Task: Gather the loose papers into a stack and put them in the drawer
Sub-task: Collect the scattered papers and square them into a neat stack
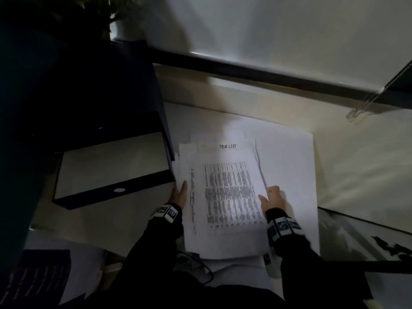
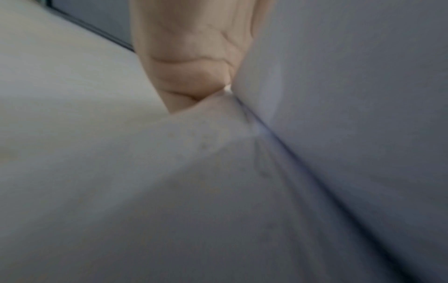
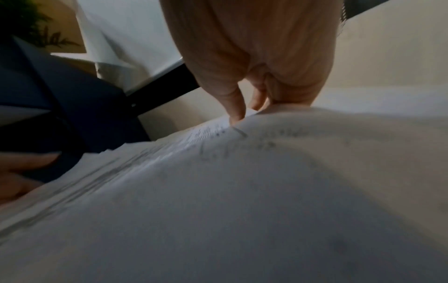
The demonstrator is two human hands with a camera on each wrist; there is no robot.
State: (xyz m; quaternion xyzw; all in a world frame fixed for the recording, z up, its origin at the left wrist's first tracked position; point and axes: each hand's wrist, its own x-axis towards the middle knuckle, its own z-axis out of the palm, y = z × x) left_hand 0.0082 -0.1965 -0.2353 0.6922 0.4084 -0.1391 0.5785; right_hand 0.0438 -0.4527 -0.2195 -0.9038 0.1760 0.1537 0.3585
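From the head camera, a loose stack of white printed papers point(image 1: 225, 195) lay on the pale tabletop point(image 1: 347, 175), its top sheet covered in columns of dark text and a sheet headed "TASK LIST" showing at its far edge. The left hand point(image 1: 179, 195) gripped the stack's left edge, thumb on top and fingers tucked beneath, while the right hand point(image 1: 273, 197) held the right edge the same way, thumb lying on the printed sheet. A large blank white sheet point(image 1: 292, 166) lay under and to the right of the stack. Just left of the papers stood a dark cabinet point(image 1: 93, 92) with its pale-bottomed drawer point(image 1: 111, 166) pulled open, the stack's left corner close beside it. Both forearms wore black sleeves with marker-patterned wristbands point(image 1: 168, 211). A potted plant point(image 1: 116, 21) stood far back, and a beaded blind chain point(image 1: 365, 103) hung at the right. In the left wrist view, blurred, the left hand point(image 2: 191, 63) curled against the paper edge point(image 2: 339, 114), pinching the sheets. In the right wrist view, the right hand point(image 3: 254, 57) pressed its thumb point(image 3: 232, 103) onto the printed papers point(image 3: 218, 191), other fingers tucked below, with the dark cabinet point(image 3: 72, 99) beyond.
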